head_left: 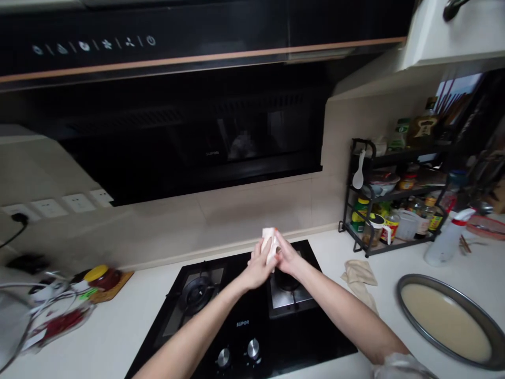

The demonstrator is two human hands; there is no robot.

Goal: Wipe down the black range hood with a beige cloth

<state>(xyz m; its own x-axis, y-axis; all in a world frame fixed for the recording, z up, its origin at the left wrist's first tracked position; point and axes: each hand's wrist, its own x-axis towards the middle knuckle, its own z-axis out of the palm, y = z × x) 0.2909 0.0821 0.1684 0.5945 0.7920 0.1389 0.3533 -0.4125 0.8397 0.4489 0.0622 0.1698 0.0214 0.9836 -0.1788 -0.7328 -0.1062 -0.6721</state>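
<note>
Both your hands are up together over the black gas hob (pixel 252 316), above its right burner (pixel 286 284), and between them sits a small white wad (pixel 269 239), cloth or folded paper, I can't tell which. Your left hand (pixel 258 268) comes in from the lower left, fingers curled round the wad's near side and pressed onto it. Your right hand (pixel 287 258) meets it from the right, fingertips closed on the same wad, so the two hands touch with the thing pinched between them.

The wad stands roughly upright, its long axis running from your knuckles up toward the back wall, and its top pokes out above both sets of fingers. There's a hint of orange at its upper right edge, too small to make out. Neither hand is nearer than the other; both are on it.

Your forearms make a V, the left one rising steeply from the bottom edge, the right one stretching in from the lower right corner, both wrists fairly straight.

Around you: the left burner (pixel 197 292) sits bare, two knobs (pixel 239 352) face you at the front of the hob, a crumpled beige cloth (pixel 360 279) lies on the counter just right of it, and a round metal tray (pixel 406 287) of pale liquid sits further right.
</note>
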